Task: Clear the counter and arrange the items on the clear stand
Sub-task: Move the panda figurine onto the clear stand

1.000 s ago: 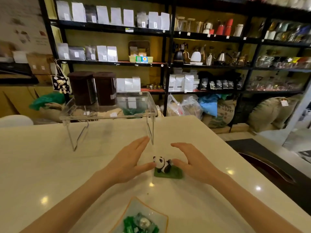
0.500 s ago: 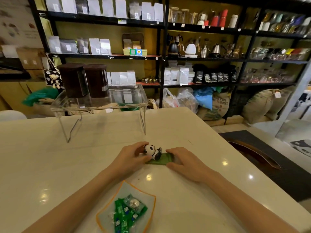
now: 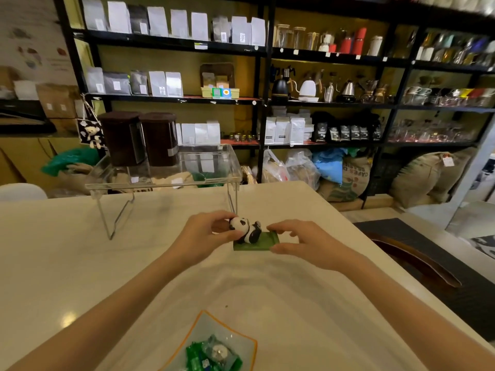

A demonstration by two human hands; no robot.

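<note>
Hands both on the panda (image 3: 247, 229), a black-and-white figurine lying on a green base (image 3: 258, 243), mid-counter (image 3: 67, 263). Left hand (image 3: 206, 235) pinches the panda's head end, thumb below and fingers over the top. Right hand (image 3: 302, 241) grips the base's right edge, thumb at the near corner, fingers curled over the far edge. Can't tell if the base is touching the counter or just clear of it. Stand (image 3: 163, 180), clear acrylic with fold-out legs, sits at the far side of the counter, just behind and left of the panda; its near right leg is right behind the left hand's fingers. Two dark brown canisters (image 3: 142, 139) sit on the stand's left half, right half bare. Dish (image 3: 211, 341), glass with an orange rim, is at the near counter edge between the forearms, holding green-wrapped candies (image 3: 211, 356); partly cut off by the frame. Shelves (image 3: 262, 100) of bags, kettles and jars behind the counter, sacks (image 3: 345, 178) on the floor below.
</note>
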